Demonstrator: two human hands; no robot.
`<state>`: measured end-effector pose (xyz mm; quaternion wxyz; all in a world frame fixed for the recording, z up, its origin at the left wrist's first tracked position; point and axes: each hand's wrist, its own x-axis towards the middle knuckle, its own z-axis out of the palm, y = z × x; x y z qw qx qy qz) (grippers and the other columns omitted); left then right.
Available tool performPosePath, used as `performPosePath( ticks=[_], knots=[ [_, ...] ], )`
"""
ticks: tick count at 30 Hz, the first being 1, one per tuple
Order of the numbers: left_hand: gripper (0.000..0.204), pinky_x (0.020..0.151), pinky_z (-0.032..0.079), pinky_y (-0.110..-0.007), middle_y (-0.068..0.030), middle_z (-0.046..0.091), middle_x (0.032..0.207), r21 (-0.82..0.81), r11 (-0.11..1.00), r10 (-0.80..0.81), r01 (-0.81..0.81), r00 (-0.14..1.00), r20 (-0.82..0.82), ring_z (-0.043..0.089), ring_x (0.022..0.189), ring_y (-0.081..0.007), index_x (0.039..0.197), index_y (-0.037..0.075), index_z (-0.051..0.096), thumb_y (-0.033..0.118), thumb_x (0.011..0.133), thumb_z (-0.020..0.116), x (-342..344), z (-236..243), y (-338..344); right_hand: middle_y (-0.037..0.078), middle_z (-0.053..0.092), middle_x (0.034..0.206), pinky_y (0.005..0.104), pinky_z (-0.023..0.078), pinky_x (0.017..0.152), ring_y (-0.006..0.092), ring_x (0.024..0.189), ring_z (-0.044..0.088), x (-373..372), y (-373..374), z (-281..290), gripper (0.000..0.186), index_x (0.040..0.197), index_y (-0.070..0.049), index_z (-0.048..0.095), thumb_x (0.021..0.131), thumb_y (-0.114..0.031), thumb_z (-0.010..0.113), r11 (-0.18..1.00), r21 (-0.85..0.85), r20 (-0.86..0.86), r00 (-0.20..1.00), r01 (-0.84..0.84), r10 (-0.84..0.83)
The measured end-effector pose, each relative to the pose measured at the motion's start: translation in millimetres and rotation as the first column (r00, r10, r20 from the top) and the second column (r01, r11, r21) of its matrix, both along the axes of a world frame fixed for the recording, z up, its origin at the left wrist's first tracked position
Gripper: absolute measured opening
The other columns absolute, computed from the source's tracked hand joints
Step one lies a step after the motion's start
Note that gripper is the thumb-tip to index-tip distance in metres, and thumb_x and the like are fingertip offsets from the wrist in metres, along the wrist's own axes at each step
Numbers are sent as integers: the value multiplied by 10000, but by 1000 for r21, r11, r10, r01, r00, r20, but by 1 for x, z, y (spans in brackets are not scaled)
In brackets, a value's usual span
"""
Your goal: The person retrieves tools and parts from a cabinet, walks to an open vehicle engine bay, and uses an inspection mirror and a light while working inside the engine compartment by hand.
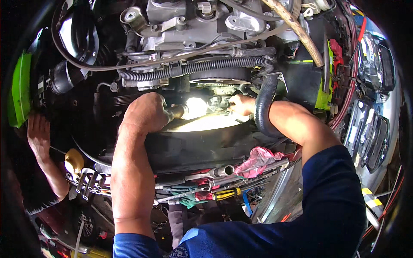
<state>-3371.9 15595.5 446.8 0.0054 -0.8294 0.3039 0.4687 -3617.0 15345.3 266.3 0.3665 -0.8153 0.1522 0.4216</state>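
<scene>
My left hand (148,112) reaches down into the engine bay with its fingers curled. At its fingertips a short, rounded end sticks out beside a very bright glare; I cannot make out what it is. My right hand (242,105) reaches in past a black ribbed hose (266,103), its fingers bent together next to a round metal part (218,103). Whatever those fingers hold, if anything, is too small to tell. The engine (172,38) lies beyond both hands, with a corrugated black conduit (215,64) and a loose drive belt (99,68) across its front.
A wooden stick (297,32) slants over the engine. Along the near edge lie wrenches (215,173), a pink rag (260,161) and a yellow-handled screwdriver (226,193). Another person's hand (38,135) rests at the left, below a bright green panel (20,90).
</scene>
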Motion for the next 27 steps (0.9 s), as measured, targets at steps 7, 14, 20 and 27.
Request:
performPosePath(
  ticks=[7,14,20,27],
  knots=[
    [346,856,493,-426,-230,663,942,-66,998,-17,19,999,28,634,942,-366,950,2,692,240,703,653,0,-11,1,130,522,1160,334,481,805,248,1027,555,-21,-15,-67,418,1289,-102,545,902,-261,529,793,-313,173,789,-523,589],
    [303,809,503,-418,-222,666,878,-98,995,12,-13,1000,-9,646,874,-365,907,12,697,231,703,652,-1,-12,-2,246,617,996,401,512,733,313,860,629,-8,-7,-51,395,1072,71,580,888,-275,626,990,-111,68,995,85,-78],
    [303,811,503,-421,-204,673,885,-67,998,-18,18,1000,-3,650,883,-355,920,26,702,242,711,658,-2,-14,-3,180,592,963,428,474,736,278,882,584,-1,-4,-45,384,1090,-11,609,877,-330,614,986,-64,-62,985,154,-158],
    [262,752,508,-402,-203,682,838,-108,994,5,-3,1000,17,674,795,-319,893,6,709,196,714,693,-3,-15,-2,192,651,1001,377,491,813,259,908,621,2,2,-60,332,1109,11,610,897,-243,641,979,-82,-116,974,187,-196]
  ],
)
